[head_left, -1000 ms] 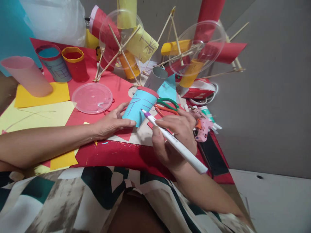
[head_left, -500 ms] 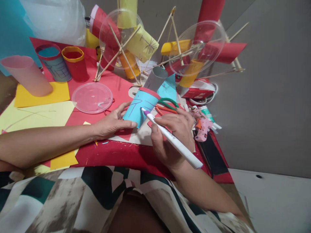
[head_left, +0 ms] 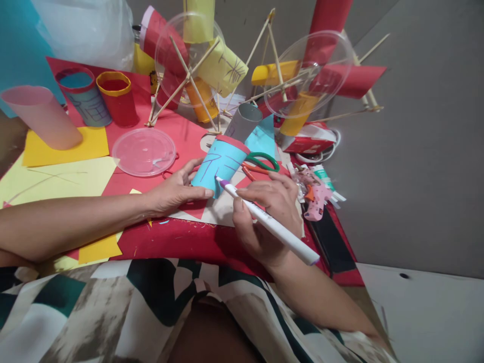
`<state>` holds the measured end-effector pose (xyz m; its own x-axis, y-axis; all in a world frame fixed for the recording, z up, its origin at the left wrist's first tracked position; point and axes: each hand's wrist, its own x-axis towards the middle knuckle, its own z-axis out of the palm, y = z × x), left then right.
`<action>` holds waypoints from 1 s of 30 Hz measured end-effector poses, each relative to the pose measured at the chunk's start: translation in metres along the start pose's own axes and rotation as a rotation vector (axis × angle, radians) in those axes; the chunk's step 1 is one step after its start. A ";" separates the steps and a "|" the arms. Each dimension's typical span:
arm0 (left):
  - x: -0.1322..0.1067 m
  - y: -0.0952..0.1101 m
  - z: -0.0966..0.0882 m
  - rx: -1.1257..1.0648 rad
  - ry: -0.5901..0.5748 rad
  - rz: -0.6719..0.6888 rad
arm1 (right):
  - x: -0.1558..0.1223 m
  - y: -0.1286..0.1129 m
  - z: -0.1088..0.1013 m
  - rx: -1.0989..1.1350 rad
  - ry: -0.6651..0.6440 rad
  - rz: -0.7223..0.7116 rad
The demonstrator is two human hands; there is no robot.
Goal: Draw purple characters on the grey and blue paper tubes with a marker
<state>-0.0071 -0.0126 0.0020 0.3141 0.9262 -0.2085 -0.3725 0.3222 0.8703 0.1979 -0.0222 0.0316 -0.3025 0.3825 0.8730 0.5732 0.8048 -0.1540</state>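
Note:
A blue paper cylinder (head_left: 223, 160) with a red rim and dark drawn lines leans tilted in my left hand (head_left: 179, 186), whose thumb presses near its lower edge; the other fingers are partly hidden behind it. My right hand (head_left: 268, 214) is closed around a white marker (head_left: 278, 229), its purple tip end touching or just short of the lower front of the blue cylinder. Behind the cylinder stands a grey tube (head_left: 245, 120). Scissors with green and orange handles (head_left: 264, 161) lie just beyond my right hand.
Two stick frames carrying clear plastic discs (head_left: 321, 50) and coloured paper tubes rise at the back. On the left are a pink cup (head_left: 43, 118), a red cup (head_left: 119, 103) and a clear lid (head_left: 144, 152). A pink glue gun (head_left: 316, 201) and a dark phone (head_left: 333, 244) lie right.
The marker tip has shifted slightly down and left along the blue cylinder, my right hand moving with it. My left hand and the cylinder have stayed in place.

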 end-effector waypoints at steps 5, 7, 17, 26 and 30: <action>0.001 0.000 0.001 -0.003 0.011 0.002 | -0.001 -0.002 -0.002 0.026 -0.017 -0.003; 0.002 -0.001 0.001 -0.008 0.011 -0.003 | -0.001 -0.002 -0.003 0.051 -0.034 0.004; 0.000 0.002 0.002 -0.004 0.001 -0.003 | -0.002 0.005 -0.003 0.064 0.044 0.054; 0.004 -0.004 -0.003 -0.013 -0.033 -0.005 | -0.004 0.009 0.003 0.015 0.016 0.019; 0.003 -0.003 -0.002 -0.019 -0.023 -0.005 | -0.004 0.009 0.003 -0.007 -0.006 0.017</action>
<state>-0.0069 -0.0102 -0.0023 0.3365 0.9197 -0.2025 -0.3872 0.3311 0.8605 0.2019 -0.0154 0.0259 -0.2968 0.3991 0.8676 0.5841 0.7946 -0.1657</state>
